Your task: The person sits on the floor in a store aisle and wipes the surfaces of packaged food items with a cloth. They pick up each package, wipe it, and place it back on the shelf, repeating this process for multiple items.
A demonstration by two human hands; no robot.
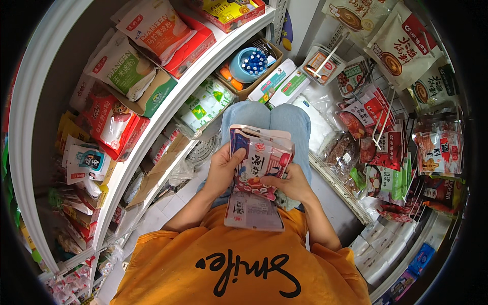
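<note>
A small stack of flat, colourful food packets [259, 164] is held above my lap. My left hand [223, 164] grips its left edge, thumb on the top packet. On the right side, my right hand [291, 183] has its thumb across the front packet's lower part and its fingers mostly hidden. Below the stack, a greyish packet [254, 211] hangs towards my orange T-shirt [228, 267]; whether it is joined to the others I cannot tell. Pale crumpled material [288, 201] shows under my right hand. My knees in light blue jeans [248, 113] are behind the packets.
A curved white shelf [167, 91] on the left carries boxed starch bags [127, 66]. Ahead stands a carton with a blue tub [249, 65], beside white boxes [289, 89]. Hotpot seasoning packets [389, 148] hang from protruding metal hooks [383, 118] on the right.
</note>
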